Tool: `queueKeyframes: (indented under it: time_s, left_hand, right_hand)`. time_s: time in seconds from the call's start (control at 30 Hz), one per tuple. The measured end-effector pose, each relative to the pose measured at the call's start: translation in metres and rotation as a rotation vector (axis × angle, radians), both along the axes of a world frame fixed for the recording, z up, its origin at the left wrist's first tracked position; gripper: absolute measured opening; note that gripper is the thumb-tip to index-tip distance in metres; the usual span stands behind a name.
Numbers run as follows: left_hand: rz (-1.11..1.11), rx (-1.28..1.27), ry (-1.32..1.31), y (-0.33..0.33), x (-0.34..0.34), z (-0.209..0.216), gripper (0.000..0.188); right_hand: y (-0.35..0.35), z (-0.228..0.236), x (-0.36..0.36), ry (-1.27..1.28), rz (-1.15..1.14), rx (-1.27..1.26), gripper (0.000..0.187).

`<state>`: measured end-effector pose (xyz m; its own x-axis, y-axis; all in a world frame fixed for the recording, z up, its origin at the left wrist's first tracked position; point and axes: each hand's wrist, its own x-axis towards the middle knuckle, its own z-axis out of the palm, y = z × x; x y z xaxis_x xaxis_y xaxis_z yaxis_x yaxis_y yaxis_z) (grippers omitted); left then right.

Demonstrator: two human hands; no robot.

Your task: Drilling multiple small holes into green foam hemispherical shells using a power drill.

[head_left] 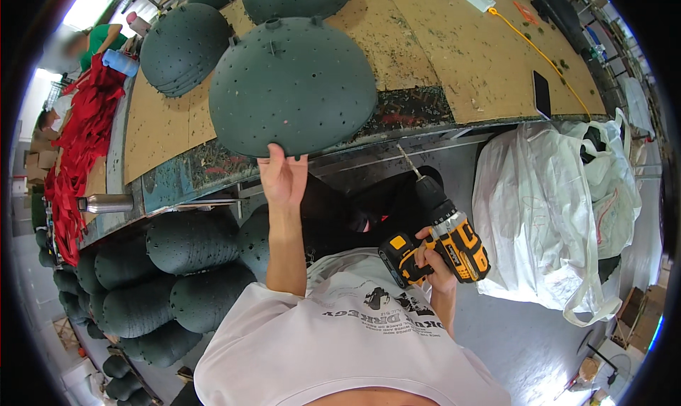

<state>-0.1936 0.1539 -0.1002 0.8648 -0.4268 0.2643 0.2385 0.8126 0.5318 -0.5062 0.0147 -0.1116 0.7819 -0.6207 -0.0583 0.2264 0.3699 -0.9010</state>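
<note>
A dark green, dome-shaped plastic shell [291,87] dotted with small holes lies open side down at the near edge of the table. Its near rim is gripped by my left hand [284,175], fingertips on the outside and the rest of the hand below. My right hand [435,264] is wrapped round the handle of a yellow and black cordless drill [454,239]. The drill's bit [408,158] points up and away toward the table edge, apart from the shell. Small knobs stand out along the shell's far side.
More green shells [186,48] sit stacked on the table [468,65], which is strewn with green shavings. Many others [191,239] are piled below left. Red straps [85,143], a steel bottle [106,203], a phone [542,94], a yellow cord [539,51] and white sacks [539,207] surround me.
</note>
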Motion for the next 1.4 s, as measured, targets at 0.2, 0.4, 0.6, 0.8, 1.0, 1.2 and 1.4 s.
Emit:
queueKeyframes:
  time_s: [0.2,0.4,0.6,0.8,1.0,1.2,1.4]
  left_hand:
    - [-0.155,-0.025,0.067,0.011,0.014,-0.019,0.041]
    - [-0.121,0.058,0.131,0.019,0.021,-0.03,0.04]
    - [0.186,0.837,0.088,0.04,0.02,-0.011,0.039]
    - [0.25,0.951,0.112,0.048,0.02,-0.012,0.046]
    - [0.394,0.998,0.15,0.056,0.024,-0.013,0.05]
    - [0.448,1.253,-0.083,0.073,0.033,-0.007,0.053]
    - [0.611,1.395,-0.217,0.088,0.054,0.026,0.032]
  right_hand:
    - [-0.013,-0.006,0.001,-0.081,0.078,-0.056,0.037]
    - [-0.006,-0.001,0.015,-0.053,0.058,-0.132,0.036]
    - [0.005,0.007,0.032,-0.022,0.071,-0.102,0.032]
    - [0.003,0.005,0.041,-0.098,0.127,-0.301,0.039]
    - [0.005,0.0,0.034,0.029,0.118,-0.381,0.035]
    - [0.006,-0.004,0.033,0.032,0.131,-0.303,0.028]
    - [0.007,-0.017,0.037,0.146,0.067,-0.478,0.027]
